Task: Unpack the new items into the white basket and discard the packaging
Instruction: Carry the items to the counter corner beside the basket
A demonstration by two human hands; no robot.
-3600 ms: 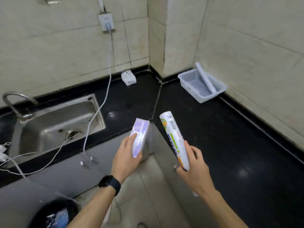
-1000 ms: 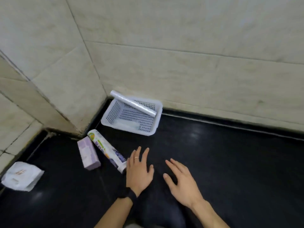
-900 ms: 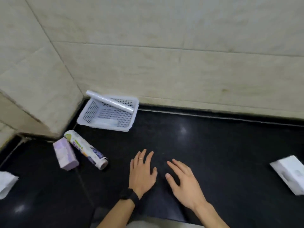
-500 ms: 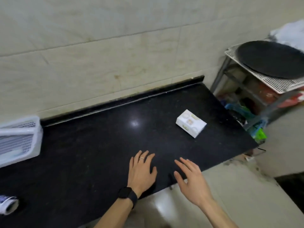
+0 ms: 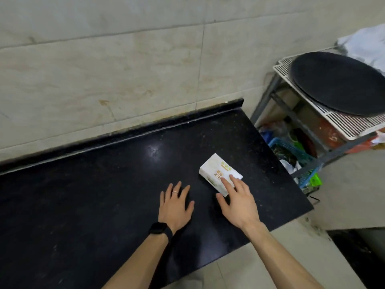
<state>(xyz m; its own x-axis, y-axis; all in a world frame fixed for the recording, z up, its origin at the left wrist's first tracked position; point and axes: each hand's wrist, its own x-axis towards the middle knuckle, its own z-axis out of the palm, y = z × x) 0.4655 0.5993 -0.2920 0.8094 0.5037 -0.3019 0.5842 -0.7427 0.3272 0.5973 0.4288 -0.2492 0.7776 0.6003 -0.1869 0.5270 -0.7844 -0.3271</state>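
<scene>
A small white box (image 5: pixel 216 174) with orange and green print lies flat on the black countertop (image 5: pixel 104 184), near its right end. My right hand (image 5: pixel 237 201) reaches over it with fingers spread, and the fingertips rest on the box's near corner. My left hand (image 5: pixel 175 205), with a ring and a black wristband, lies flat and open on the counter just left of the box. The white basket is out of view.
A metal rack (image 5: pixel 333 122) stands right of the counter's end, with a round black pan (image 5: pixel 337 82) on its white grid shelf and a blue crate (image 5: pixel 291 151) of clutter below. A tiled wall runs behind the counter. The counter's front edge drops to the floor.
The view has swung right, and the basket has left the frame. My right hand has moved forward onto the white box. My left hand stays flat on the counter.
</scene>
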